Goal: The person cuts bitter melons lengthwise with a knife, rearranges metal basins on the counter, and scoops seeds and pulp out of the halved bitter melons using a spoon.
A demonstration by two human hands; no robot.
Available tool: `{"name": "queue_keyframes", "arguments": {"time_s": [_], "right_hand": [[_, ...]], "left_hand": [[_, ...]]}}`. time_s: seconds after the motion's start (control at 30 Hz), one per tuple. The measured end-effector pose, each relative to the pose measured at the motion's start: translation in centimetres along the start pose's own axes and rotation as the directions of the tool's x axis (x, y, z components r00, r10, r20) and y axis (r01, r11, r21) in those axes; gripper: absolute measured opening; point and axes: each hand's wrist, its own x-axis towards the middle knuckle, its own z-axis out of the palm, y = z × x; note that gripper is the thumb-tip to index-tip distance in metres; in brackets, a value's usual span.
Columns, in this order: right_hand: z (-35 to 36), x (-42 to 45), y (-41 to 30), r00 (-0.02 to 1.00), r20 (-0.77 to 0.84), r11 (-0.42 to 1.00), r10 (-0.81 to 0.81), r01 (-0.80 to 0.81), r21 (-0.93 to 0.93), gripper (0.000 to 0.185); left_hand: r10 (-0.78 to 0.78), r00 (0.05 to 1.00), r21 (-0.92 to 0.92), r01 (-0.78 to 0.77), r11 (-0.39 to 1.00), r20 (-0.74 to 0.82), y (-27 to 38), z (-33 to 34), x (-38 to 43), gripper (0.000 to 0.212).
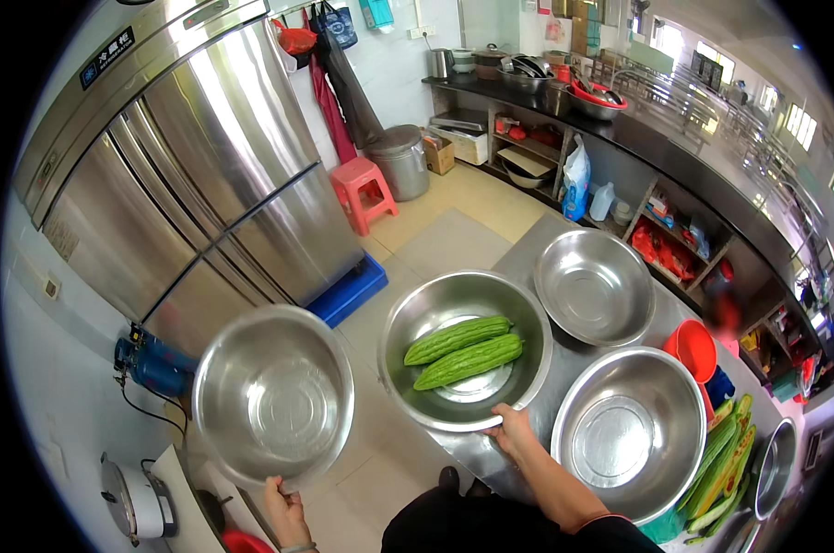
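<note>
My left hand point(286, 508) grips the near rim of an empty stainless steel basin point(279, 401), held out over the floor to the left. With my right hand point(512, 430) I grasp the near rim of a second steel basin point(395, 332). Two whole green bitter melons point(467, 352) lie side by side in it. This basin overhangs the left end of the steel table point(469, 453). Two more empty steel basins stand to its right, one farther basin point(593, 287) and one nearer basin point(628, 435).
Cut melon halves point(721, 463) with seeds showing lie at the right, beside a red plastic container point(693, 349). A steel refrigerator point(203, 186) stands left, with a blue crate point(351, 290) at its foot. A pink stool point(363, 190) and lidded bin point(397, 162) are beyond.
</note>
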Motion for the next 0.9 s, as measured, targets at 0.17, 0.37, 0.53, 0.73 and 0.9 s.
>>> {"name": "queue_keyframes", "arguments": {"time_s": [0.17, 0.37, 0.53, 0.73, 0.9], "right_hand": [[-0.1, -1.8, -2.9, 0.999, 0.029, 0.996, 0.041, -0.043, 0.081, 0.042], [4.1, -7.4, -11.5, 0.941, -0.075, 0.933, -0.331, 0.314, -0.176, 0.033], [4.5, -9.5, -13.6, 0.887, -0.033, 0.849, -0.461, 0.431, -0.306, 0.029], [4.5, -10.4, -13.5, 0.642, 0.116, 0.299, -0.758, 0.500, -0.813, 0.064], [6.1, -11.2, -16.2, 0.603, 0.337, -0.061, -0.723, 0.430, -0.901, 0.077]], "left_hand": [[-0.052, 0.994, 0.081, 0.059, 0.995, -0.093, -1.3, -2.4, 1.2, 0.017], [-0.018, 0.997, 0.233, 0.000, 0.973, 0.074, -1.3, 3.9, 0.8, 0.038], [-0.164, 0.901, 0.377, 0.001, 0.926, 0.401, -4.5, 11.3, -0.5, 0.042], [-0.496, 0.715, 0.537, 0.199, 0.820, 0.492, -10.9, 18.6, -1.9, 0.026], [-0.602, 0.639, 0.645, 0.210, 0.735, 0.479, -14.7, 19.3, -2.9, 0.024]]}}
